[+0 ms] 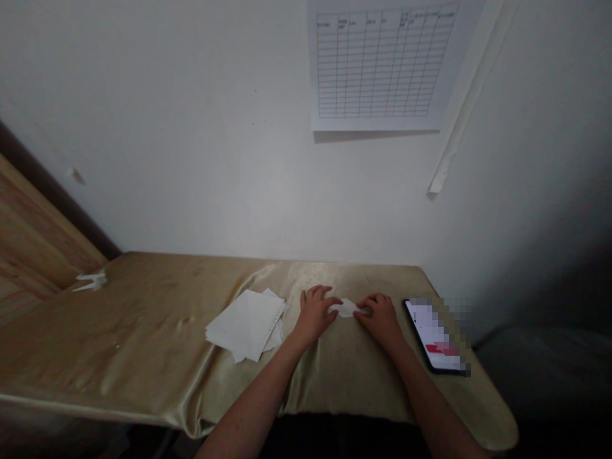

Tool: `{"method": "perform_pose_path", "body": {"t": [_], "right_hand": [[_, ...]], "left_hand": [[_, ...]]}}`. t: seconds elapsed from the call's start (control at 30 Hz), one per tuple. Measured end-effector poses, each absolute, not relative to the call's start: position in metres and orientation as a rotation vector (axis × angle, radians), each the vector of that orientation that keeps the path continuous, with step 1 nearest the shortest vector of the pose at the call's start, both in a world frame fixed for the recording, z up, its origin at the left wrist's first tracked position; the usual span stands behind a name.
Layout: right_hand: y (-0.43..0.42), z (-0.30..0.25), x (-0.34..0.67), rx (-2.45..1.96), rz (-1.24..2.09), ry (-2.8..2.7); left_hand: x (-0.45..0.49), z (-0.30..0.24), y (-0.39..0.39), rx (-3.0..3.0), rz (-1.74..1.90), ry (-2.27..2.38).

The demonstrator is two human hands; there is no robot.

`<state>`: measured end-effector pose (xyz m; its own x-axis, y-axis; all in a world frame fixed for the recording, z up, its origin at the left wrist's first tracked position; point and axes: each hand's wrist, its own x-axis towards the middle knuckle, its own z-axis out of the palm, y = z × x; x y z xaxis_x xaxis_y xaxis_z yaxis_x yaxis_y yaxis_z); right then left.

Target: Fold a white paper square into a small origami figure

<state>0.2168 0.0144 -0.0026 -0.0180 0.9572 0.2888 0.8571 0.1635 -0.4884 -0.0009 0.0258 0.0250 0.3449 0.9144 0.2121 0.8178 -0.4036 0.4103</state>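
Note:
A small piece of white paper (346,308), apparently folded, is held just over the gold cloth of the table. Its left end is pinched between the thumb and forefinger of my left hand (316,312), whose other fingers stick out loosely. On the other side, my right hand (381,317) grips the right end with thumb and fingertips. Both ends of the paper are partly covered by my fingers. A stack of white paper sheets (248,322) with punched holes along one edge lies to the left of my left hand.
To the right of my right hand lies a phone (433,338) with its screen lit. The gold tablecloth (143,331) has wrinkles near the front edge. White scraps (90,281) rest at the far left. A printed table sheet (377,70) hangs on the wall behind.

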Motion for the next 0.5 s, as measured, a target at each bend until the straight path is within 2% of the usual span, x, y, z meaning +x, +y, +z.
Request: {"method": "perform_pose_path", "body": {"t": [0.5], "right_hand": [[0.0108,0.0005,0.2117,-1.637,0.247,-1.956]], "left_hand": [[-0.0005,0.024,0.0246,2.354,0.491,1.654]]}}
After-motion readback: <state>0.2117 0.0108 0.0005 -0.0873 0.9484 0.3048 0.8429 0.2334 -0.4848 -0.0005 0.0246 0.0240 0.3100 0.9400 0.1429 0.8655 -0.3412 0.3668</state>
